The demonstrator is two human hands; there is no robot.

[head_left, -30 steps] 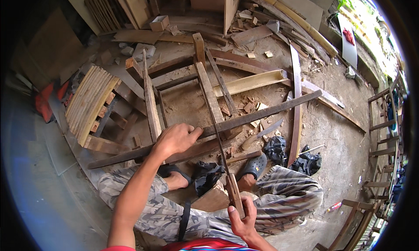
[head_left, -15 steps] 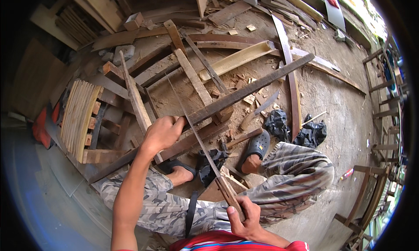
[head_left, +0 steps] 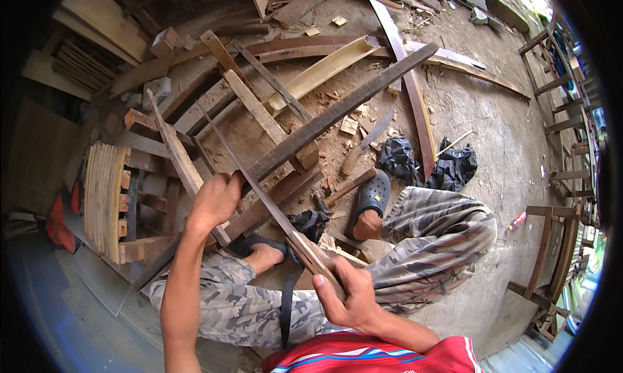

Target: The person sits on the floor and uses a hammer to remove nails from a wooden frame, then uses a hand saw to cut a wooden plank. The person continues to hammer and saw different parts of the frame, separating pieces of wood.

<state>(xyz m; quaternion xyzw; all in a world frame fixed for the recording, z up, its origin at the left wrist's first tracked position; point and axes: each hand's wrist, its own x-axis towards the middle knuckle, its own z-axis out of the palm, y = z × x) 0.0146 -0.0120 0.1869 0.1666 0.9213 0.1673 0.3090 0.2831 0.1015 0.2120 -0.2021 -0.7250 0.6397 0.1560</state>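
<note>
My right hand [head_left: 354,295] is closed round the wooden handle of a handsaw [head_left: 263,196], low in front of my red shirt. The long, narrow blade slants up and left from the handle and crosses a dark wooden beam [head_left: 344,113] just beside my left fist. My left hand [head_left: 217,198] grips that beam, its fingers wrapped round it. The beam runs from the lower left, past my legs, to the upper right. Below it lies a reddish-brown timber [head_left: 279,198]. Whether the teeth are in a cut cannot be made out.
A large knife [head_left: 370,143] and a wooden-handled tool [head_left: 350,188] lie near my right clog [head_left: 372,194]. Black plastic bags [head_left: 396,159], loose timbers [head_left: 253,104] and wood chips cover the floor ahead. A slatted wooden piece [head_left: 104,201] stands left; wooden frames [head_left: 551,263] stand right.
The view has shifted, so the floor and beam appear higher and further left. My right hand has brought the saw handle nearer the beam. My left hand keeps its grip.
</note>
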